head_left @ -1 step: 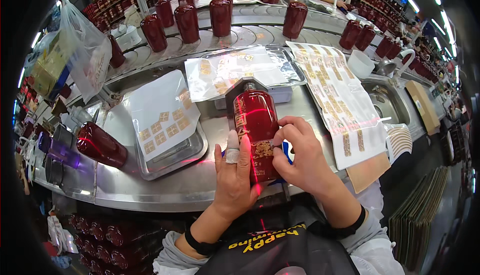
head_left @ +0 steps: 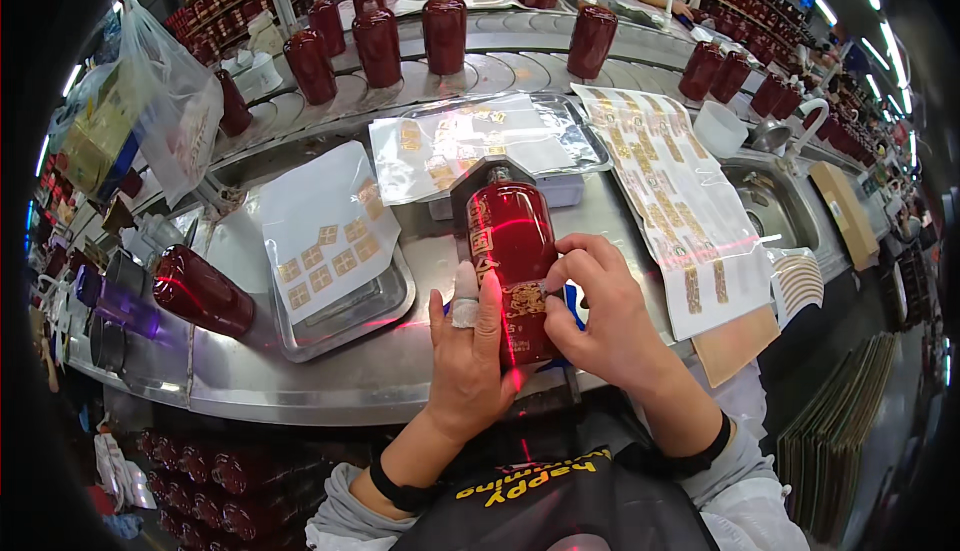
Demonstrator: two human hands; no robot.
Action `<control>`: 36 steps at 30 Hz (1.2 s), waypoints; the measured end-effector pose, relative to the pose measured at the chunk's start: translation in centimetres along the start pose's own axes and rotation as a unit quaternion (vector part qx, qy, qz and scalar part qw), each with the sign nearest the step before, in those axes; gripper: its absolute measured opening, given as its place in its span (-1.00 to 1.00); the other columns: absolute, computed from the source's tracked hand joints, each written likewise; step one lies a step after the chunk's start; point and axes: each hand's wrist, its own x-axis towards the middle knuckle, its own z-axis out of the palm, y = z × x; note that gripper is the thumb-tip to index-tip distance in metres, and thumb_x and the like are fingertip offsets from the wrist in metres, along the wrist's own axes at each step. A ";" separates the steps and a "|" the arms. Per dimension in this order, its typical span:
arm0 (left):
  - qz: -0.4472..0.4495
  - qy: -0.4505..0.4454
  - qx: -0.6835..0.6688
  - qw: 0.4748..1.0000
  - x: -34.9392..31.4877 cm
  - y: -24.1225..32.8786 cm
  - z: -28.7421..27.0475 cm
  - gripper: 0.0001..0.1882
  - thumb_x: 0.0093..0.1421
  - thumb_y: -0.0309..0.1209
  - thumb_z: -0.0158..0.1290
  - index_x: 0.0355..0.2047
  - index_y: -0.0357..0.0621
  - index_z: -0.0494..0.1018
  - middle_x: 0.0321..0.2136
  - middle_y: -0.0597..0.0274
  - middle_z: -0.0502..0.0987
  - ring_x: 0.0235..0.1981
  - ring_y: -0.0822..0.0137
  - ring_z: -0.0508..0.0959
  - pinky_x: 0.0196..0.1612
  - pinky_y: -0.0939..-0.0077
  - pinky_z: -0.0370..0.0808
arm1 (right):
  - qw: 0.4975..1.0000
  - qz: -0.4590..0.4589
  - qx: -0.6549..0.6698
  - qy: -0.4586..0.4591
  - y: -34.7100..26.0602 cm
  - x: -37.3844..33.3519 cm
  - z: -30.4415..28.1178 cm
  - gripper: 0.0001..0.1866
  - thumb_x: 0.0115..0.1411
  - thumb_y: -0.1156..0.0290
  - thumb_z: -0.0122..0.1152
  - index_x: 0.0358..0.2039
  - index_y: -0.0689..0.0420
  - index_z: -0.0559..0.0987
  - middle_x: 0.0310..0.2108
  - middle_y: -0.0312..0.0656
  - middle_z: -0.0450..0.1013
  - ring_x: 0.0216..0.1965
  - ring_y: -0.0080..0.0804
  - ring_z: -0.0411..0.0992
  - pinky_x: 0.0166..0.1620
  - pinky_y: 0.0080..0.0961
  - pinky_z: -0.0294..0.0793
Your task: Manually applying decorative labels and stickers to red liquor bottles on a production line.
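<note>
Left hand [head_left: 470, 351] here, fingers stretched along the dark-red bottle's [head_left: 525, 231] lower left side, clasping or just resting, can't tell; right hand [head_left: 605, 316] drawn narrow, fingertips by the gold decal [head_left: 527, 299], pinch unclear. Bottle's mid-frame, against a dark cradle [head_left: 463, 196] above the desk [head_left: 330, 391]. Looks like stiff, slick glass, probably weighty, breakable: hold it round the body. Decal seems flimsy; edges only!

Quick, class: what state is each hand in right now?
Left hand: open, thumb against the dark-red bottle.
Right hand: fingers curled beside the gold decal; whether they pinch it cannot be told.
</note>
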 end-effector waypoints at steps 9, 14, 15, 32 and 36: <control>0.000 -0.020 0.019 1.000 0.0 0.0 -0.3 0.12 -0.07 -0.27 0.31 0.35 -0.40 -0.14 0.28 -0.33 0.11 0.33 -0.23 0.09 0.29 -0.24 -0.10 | 0.996 0.029 -0.079 0.026 -0.1 -0.3 -0.7 -0.76 -0.01 0.44 0.29 -0.33 0.23 0.48 -0.12 0.16 0.36 -0.09 0.13 0.34 0.00 -0.12 0.36; -0.002 -0.022 0.023 0.999 -0.1 -0.1 -0.2 0.10 -0.05 -0.24 0.29 0.34 -0.40 -0.12 0.26 -0.22 0.19 0.29 -0.18 0.20 0.30 -0.24 -0.11 | 0.997 0.019 -0.070 -0.002 0.2 -0.9 -1.0 -0.73 0.02 0.38 0.33 -0.33 0.23 0.49 -0.12 0.16 0.37 -0.07 0.14 0.34 0.00 -0.12 0.36; 0.002 -0.023 0.026 0.999 -0.1 -0.1 -0.2 0.10 -0.05 -0.24 0.29 0.34 -0.40 -0.12 0.26 -0.22 0.19 0.29 -0.18 0.20 0.30 -0.24 -0.11 | 0.997 0.015 -0.072 -0.002 0.3 -1.0 -1.0 -0.75 0.03 0.38 0.32 -0.34 0.23 0.49 -0.12 0.15 0.37 -0.06 0.13 0.34 0.00 -0.12 0.36; -0.015 -0.032 0.038 0.999 0.1 0.1 -0.3 0.02 0.12 -0.10 0.18 0.34 -0.43 -0.13 0.24 -0.19 0.23 0.32 -0.14 0.16 0.34 -0.09 -0.13 | 0.981 0.094 0.164 -0.039 3.4 -1.4 -1.5 -0.86 0.16 0.42 0.22 -0.39 0.23 0.50 -0.16 0.03 0.39 -0.16 -0.14 0.43 -0.10 -0.38 0.41; -0.011 -0.045 0.040 0.998 0.1 0.0 -0.3 0.01 0.15 -0.06 0.15 0.34 -0.44 -0.14 0.26 -0.20 0.21 0.33 -0.14 0.14 0.35 -0.05 -0.14 | 0.975 0.112 0.187 -0.047 4.3 -1.9 -1.3 -0.88 0.18 0.45 0.19 -0.38 0.23 0.48 -0.16 -0.05 0.40 -0.15 -0.30 0.40 -0.06 -0.46 0.37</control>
